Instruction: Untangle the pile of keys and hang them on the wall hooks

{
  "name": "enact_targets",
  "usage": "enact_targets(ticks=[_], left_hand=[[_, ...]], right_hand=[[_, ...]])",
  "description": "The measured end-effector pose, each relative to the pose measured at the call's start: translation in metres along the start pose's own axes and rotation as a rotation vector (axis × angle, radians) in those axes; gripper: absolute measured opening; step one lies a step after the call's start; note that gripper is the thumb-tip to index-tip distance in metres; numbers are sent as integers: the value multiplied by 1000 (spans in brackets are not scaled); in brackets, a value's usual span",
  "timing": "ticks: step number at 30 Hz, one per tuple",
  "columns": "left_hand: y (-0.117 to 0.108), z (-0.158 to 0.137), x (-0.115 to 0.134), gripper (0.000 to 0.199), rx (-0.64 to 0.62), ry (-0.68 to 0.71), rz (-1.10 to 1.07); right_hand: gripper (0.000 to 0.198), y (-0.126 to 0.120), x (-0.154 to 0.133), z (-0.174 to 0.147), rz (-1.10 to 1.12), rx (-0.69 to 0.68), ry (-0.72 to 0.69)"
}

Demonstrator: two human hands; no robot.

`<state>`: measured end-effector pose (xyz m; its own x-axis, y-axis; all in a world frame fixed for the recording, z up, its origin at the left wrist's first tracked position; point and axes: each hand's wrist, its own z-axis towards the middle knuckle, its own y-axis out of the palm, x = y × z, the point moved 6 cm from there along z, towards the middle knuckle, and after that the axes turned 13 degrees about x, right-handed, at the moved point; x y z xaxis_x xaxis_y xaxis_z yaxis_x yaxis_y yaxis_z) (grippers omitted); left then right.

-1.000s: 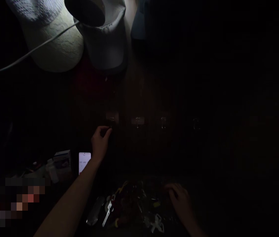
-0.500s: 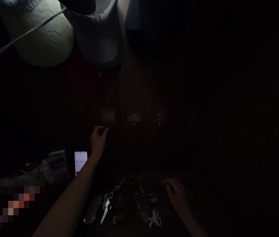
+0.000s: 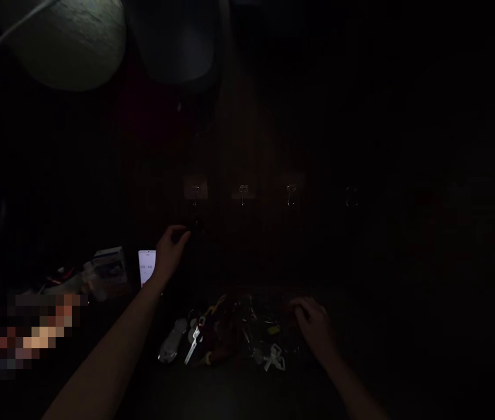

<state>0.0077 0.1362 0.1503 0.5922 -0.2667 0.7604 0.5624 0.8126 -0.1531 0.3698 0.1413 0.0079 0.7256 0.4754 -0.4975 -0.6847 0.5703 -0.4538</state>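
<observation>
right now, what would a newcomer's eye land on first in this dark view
Probably the glowing phone, left of centre beside the left hand, whose wrist partly covers it. Next would come the pale rounded shape at the upper left, then the faintly glinting hooks in a row across the middle.

Bare left hand [image 3: 169, 252], bare left forearm [image 3: 113, 344], bare right hand [image 3: 313, 324], bare right forearm [image 3: 352, 376], outlines dim in shadow
</observation>
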Motion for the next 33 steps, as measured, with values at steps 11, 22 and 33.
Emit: enact_targets(ticks=[11, 22, 33], left_hand=[[-13, -92, -61, 23, -356, -25, 142], [31, -202, -26, 67, -751, 402, 550], [55, -244, 5, 72, -823, 324, 491]], right_hand=[[26, 2, 1, 0, 45, -27, 29], [25, -1, -6, 0, 102, -44, 62], [26, 2, -3, -2, 87, -49, 68]])
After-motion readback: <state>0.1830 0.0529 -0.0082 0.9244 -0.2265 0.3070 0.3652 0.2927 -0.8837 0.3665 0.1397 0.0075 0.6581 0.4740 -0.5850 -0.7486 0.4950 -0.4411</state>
